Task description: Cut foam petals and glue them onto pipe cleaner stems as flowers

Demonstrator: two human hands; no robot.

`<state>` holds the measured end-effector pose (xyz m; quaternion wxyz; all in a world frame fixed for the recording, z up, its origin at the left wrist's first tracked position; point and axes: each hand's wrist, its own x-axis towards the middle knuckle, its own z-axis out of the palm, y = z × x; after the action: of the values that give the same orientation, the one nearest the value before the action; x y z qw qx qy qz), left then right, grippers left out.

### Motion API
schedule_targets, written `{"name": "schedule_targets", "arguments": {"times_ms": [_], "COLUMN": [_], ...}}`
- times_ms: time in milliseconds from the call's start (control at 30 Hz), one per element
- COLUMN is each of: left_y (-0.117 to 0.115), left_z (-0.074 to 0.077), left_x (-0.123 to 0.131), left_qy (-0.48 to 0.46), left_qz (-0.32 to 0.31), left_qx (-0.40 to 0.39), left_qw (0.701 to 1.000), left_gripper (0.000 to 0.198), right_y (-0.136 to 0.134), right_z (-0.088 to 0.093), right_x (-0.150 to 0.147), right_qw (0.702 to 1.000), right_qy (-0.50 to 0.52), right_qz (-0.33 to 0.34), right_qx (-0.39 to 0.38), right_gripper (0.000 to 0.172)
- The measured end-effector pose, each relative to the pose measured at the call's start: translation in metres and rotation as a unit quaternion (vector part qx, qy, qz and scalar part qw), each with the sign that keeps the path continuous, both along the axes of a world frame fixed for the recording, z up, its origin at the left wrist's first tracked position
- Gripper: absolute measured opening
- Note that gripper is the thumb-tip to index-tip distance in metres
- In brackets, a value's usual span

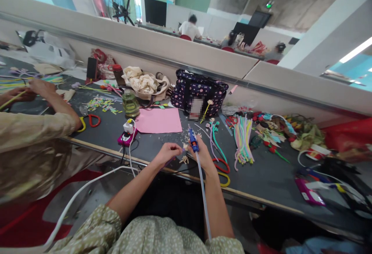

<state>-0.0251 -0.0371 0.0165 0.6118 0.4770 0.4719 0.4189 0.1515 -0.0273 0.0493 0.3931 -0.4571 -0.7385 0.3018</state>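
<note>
My right hand (202, 154) is wrapped round a blue glue gun (193, 139), with a long clear glue stick (202, 192) running back from it along my forearm. To its left, my left hand (167, 154) is pinched on a thin purple stem, whose small pale flower (185, 147) lies near the gun. Small pale pieces (184, 160) are on the dark table just below the flower. Right of my right hand lie red and yellow scissors (223, 172).
A pink sheet (159, 121), a jar (130, 104) and a purple power socket (127, 137) stand left of centre. Behind is a patterned bag (199, 91). Bundled pipe cleaners (244, 139) lie right. A co-worker's hands (42, 89) work at far left.
</note>
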Motion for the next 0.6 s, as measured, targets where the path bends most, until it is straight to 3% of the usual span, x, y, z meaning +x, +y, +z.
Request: {"name": "schedule_targets", "arguments": {"times_ms": [200,367,600], "left_y": [0.000,0.002,0.006], "left_z": [-0.001,0.000,0.002], "left_x": [-0.003,-0.007,-0.004], "left_qy": [-0.049,-0.170,-0.297], "left_qz": [0.004,0.036,0.057], "left_qx": [-0.011,-0.031,-0.042], "left_qw": [0.999,0.984,0.952], "left_gripper": [0.027,0.034,0.034], "right_y": [-0.003,-0.013,-0.034], "right_z": [0.005,0.004,-0.004], "right_x": [0.000,0.004,0.002], "right_qw": [0.997,0.978,0.974], "right_qy": [0.048,0.166,0.201], "right_qz": [-0.054,-0.122,-0.100], "right_qx": [0.003,0.014,-0.039], "right_gripper": [0.022,0.022,0.028]}}
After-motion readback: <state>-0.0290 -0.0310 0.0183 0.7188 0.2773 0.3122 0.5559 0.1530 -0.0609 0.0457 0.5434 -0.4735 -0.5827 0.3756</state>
